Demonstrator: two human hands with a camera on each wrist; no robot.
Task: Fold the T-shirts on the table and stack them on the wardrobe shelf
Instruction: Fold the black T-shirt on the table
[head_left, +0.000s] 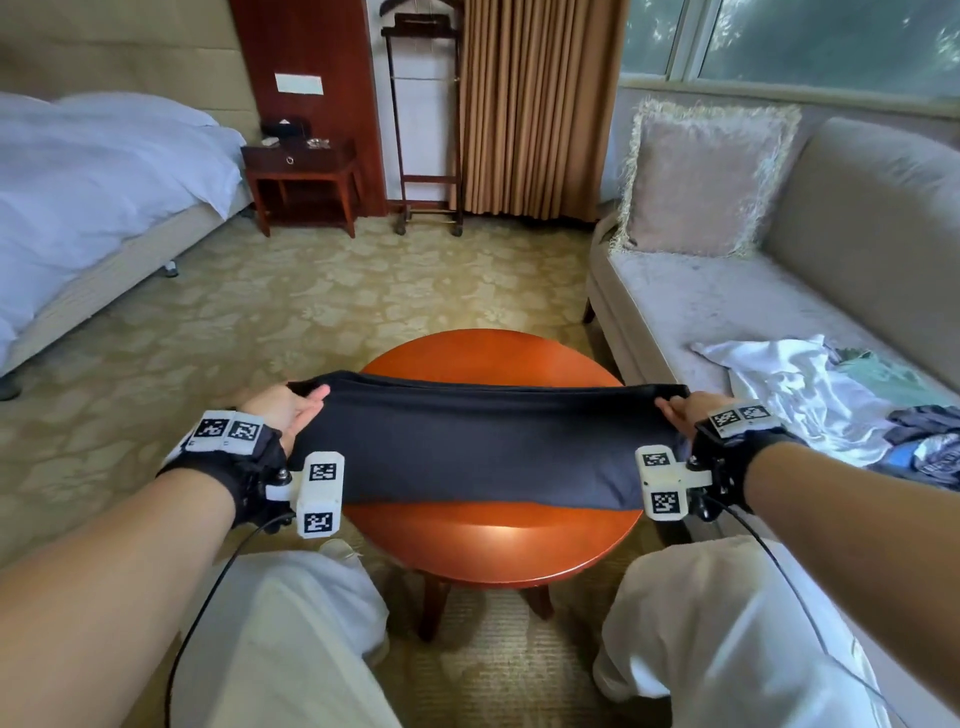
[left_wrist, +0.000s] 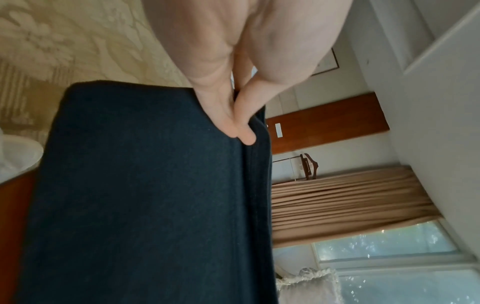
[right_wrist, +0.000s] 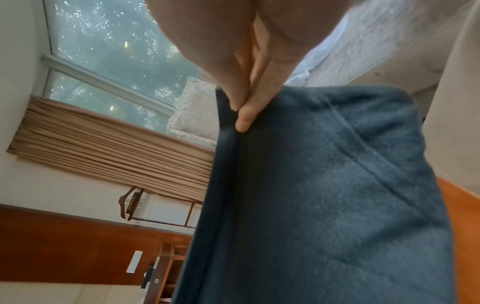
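shirt: dark, folded to a long band, centre frame over round table, long axis left–right | left hand: pinching left end | right hand: pinching right end | sofa: loose clothes, right edge

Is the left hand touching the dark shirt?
Touching. The left wrist view shows the left hand pinching the dark shirt's folded edge between thumb and fingers, with no gap.
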